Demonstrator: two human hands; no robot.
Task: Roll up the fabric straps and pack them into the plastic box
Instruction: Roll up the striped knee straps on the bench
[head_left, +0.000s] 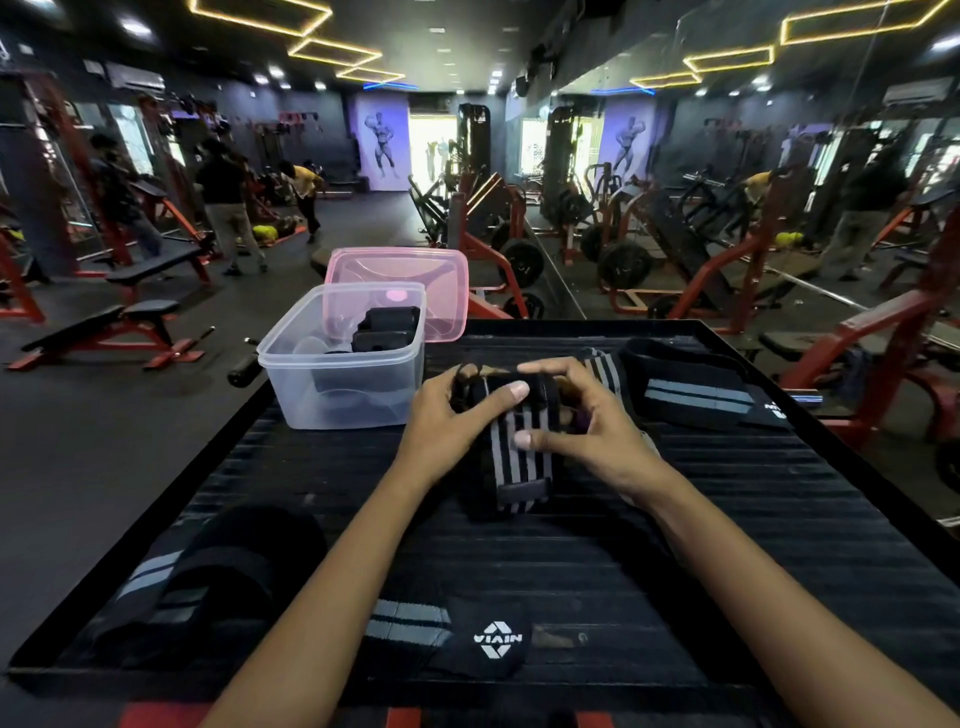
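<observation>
I see both hands at the centre of the black ribbed worktop (675, 545), closed around one black-and-grey striped strap (514, 457). My left hand (447, 421) grips the rolled end from the 9 o'clock side, thumb laid across the top of the roll. My right hand (582, 421) pinches it from 3 o'clock, fingers curled over the top and thumb pressed on the striped face. The loose tail of this strap runs toward 6 o'clock and lies flat on the worktop, ending in a dark patch.

The clear plastic box (337, 364) stands at 10 o'clock from my hands, just beside the left one, open. Inside it I can make out dark rolled straps (387, 327) against the far wall. A pink lid (447, 270) leans upright behind the box at 12 o'clock.

Another strap (696, 395) lies unrolled at 2 o'clock, near my right hand. A further one with a white logo (452, 639) lies flat at 6 o'clock between my forearms, and a loosely looped one (208, 582) rests at 8 o'clock near the worktop's edge.
</observation>
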